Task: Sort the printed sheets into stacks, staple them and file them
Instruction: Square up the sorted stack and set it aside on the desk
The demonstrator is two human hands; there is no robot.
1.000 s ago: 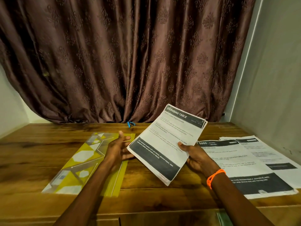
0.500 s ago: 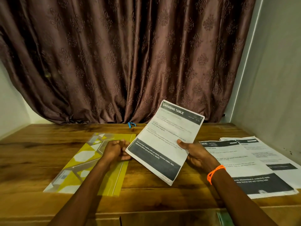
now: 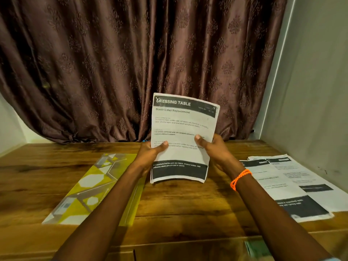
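Printed sheets (image 3: 181,136) headed "DRESSING TABLE" stand upright in our two hands, above the wooden table (image 3: 178,208) and in front of the brown patterned curtain (image 3: 131,63). We see several page edges fanned at the lower left corner, so this is a small stack rather than one page; whether its bottom edge touches the table we cannot tell. Our left hand (image 3: 150,157) grips the stack's left edge, thumb curled over the front of the page and the other fingers hidden behind. Our right hand (image 3: 214,149) grips the right edge the same way, thumb pressed on the printed face. An orange band (image 3: 240,178) circles our right wrist.

To our left a yellow folder (image 3: 90,189) with grey and white shapes lies flat on the table, its cover down; we cannot see whether any paper is inside it, and nothing rests on top of it. Our left forearm crosses above its right edge.

To our right two more piles of printed pages lie flat on the table, side by side. The near pile (image 3: 282,193) overlaps the left edge of the far pile (image 3: 310,178), which lies near the grey wall (image 3: 310,81). Both show dark header and footer bars like the held stack.

A small blue thing (image 3: 144,140) peeks out at the curtain's foot, just beside the held sheets, too hidden to name.
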